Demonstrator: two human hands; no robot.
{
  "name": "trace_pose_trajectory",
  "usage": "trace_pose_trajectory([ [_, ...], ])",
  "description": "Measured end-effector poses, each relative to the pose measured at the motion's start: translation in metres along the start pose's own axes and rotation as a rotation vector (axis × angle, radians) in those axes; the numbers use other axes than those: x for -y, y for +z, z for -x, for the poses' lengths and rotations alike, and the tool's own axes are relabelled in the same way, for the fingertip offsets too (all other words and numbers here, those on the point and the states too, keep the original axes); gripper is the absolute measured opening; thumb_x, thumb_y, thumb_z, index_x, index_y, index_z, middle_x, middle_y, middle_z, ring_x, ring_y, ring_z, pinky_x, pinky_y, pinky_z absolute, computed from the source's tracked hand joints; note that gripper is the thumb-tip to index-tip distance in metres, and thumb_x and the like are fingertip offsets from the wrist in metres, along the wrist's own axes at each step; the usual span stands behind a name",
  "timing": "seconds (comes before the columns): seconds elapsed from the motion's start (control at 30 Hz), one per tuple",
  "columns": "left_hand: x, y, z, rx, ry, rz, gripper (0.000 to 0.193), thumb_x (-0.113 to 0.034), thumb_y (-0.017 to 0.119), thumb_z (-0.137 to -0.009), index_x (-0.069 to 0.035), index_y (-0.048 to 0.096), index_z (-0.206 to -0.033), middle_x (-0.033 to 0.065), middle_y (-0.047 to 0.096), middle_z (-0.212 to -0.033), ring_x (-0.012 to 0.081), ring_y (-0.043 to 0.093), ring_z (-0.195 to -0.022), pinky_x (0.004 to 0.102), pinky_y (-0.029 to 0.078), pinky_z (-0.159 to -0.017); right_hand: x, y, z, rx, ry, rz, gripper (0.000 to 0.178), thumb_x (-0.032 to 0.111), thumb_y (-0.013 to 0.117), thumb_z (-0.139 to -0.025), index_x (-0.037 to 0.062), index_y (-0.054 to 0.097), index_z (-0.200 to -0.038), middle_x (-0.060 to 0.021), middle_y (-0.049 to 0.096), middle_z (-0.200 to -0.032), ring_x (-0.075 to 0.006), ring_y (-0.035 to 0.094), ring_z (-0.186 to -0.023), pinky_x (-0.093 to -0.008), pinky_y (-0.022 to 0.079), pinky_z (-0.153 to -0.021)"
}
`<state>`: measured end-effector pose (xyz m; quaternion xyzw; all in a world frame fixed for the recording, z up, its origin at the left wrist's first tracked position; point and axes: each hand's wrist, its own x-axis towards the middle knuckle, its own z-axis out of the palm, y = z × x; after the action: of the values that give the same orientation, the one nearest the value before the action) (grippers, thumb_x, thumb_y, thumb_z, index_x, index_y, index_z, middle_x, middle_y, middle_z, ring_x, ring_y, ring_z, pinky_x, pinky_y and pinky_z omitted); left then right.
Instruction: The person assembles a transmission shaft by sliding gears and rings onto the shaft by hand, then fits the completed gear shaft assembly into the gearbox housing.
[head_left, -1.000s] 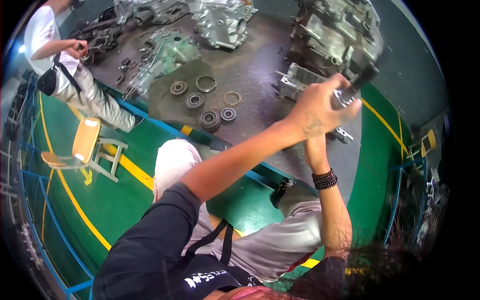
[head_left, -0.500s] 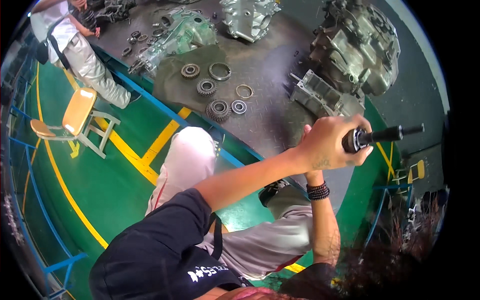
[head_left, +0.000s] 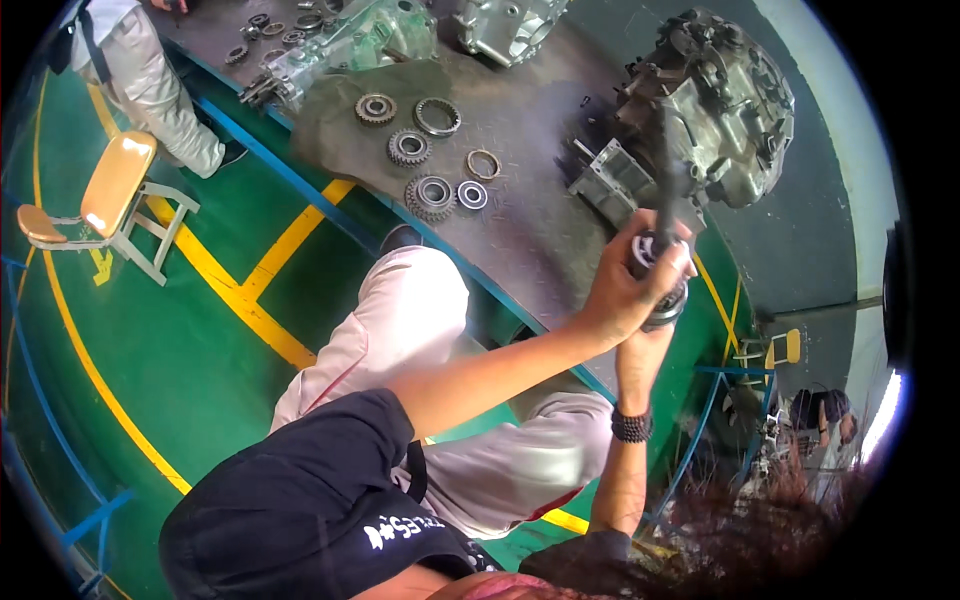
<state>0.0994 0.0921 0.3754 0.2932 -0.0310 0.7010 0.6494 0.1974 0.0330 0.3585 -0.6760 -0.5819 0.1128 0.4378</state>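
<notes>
A dark gear shaft [head_left: 668, 175] stands tilted upward in front of me, slightly blurred, with gear-like rings around its lower part. My left hand [head_left: 615, 290] is closed round that ringed part, thumb and fingers on either side. Below and behind it, my right hand [head_left: 642, 355] meets the shaft's lower end; its fingers are mostly hidden. A beaded bracelet [head_left: 632, 427] circles my right wrist. On the metal-topped table [head_left: 530, 235] nearby lie several loose gears [head_left: 428, 212], a toothed ring [head_left: 457, 118], a thin brass-coloured ring [head_left: 483, 151] and a ball bearing [head_left: 461, 196].
A large gearbox [head_left: 735, 110] stands at the far right, with an open metal housing [head_left: 605, 185] beside it. More casings [head_left: 375, 40] sit at the back. Left, a person [head_left: 165, 85] stands by the table's blue edge, near a wooden-seated chair [head_left: 118, 185] on green floor.
The shaft has swung from pointing right to pointing up and away, and both hands have shifted a little left and down. My view has turned slightly, too.
</notes>
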Motion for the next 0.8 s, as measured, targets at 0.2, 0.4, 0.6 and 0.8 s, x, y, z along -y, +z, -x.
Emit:
trace_pose_trajectory([
  [0.2, -0.014, -0.019, 0.010, -0.436, -0.302, 0.485, 0.045, -0.057, 0.047, -0.102, -0.017, 0.048, -0.120, 0.0079, 0.068, -0.093, 0.0180, 0.066, -0.084, 0.0347, 0.055, -0.080, 0.075, -0.029, -0.003, 0.052, -0.054, 0.973, 0.023, 0.016, 0.066, -0.079, 0.0040, 0.077, -0.094, -0.0253, 0.069, -0.081, -0.0441, 0.068, -0.080, -0.0483, 0.056, -0.072],
  [0.4, -0.022, -0.040, 0.020, -0.583, -0.465, 0.684, 0.047, -0.060, 0.051, -0.099, -0.017, 0.049, -0.118, 0.0100, 0.068, -0.103, 0.0226, 0.065, -0.099, 0.0366, 0.050, -0.098, 0.113, -0.015, -0.011, 0.157, -0.119, 1.231, 0.016, 0.016, 0.064, -0.077, 0.0046, 0.075, -0.081, -0.0226, 0.069, -0.077, -0.0426, 0.069, -0.074, -0.0492, 0.056, -0.069],
  [0.6, 0.004, -0.042, 0.026, -0.681, -0.574, 1.083, 0.045, -0.057, 0.052, -0.100, -0.013, 0.054, -0.111, 0.0151, 0.066, -0.114, 0.0288, 0.063, -0.112, 0.0422, 0.047, -0.110, 0.139, -0.015, -0.038, 0.282, -0.221, 1.480, 0.006, 0.009, 0.065, -0.070, 0.0040, 0.067, -0.068, -0.0192, 0.068, -0.072, -0.0395, 0.069, -0.069, -0.0472, 0.056, -0.062],
  [0.8, 0.025, -0.053, 0.024, -0.634, -0.639, 1.196, 0.071, -0.061, 0.042, -0.102, 0.001, 0.055, -0.135, 0.0144, 0.062, -0.133, 0.0298, 0.059, -0.126, 0.0415, 0.045, -0.116, 0.135, 0.000, -0.093, 0.479, -0.347, 1.662, 0.016, 0.021, 0.078, -0.071, 0.0053, 0.072, -0.072, -0.0158, 0.070, -0.075, -0.0342, 0.072, -0.073, -0.0425, 0.056, -0.064],
])
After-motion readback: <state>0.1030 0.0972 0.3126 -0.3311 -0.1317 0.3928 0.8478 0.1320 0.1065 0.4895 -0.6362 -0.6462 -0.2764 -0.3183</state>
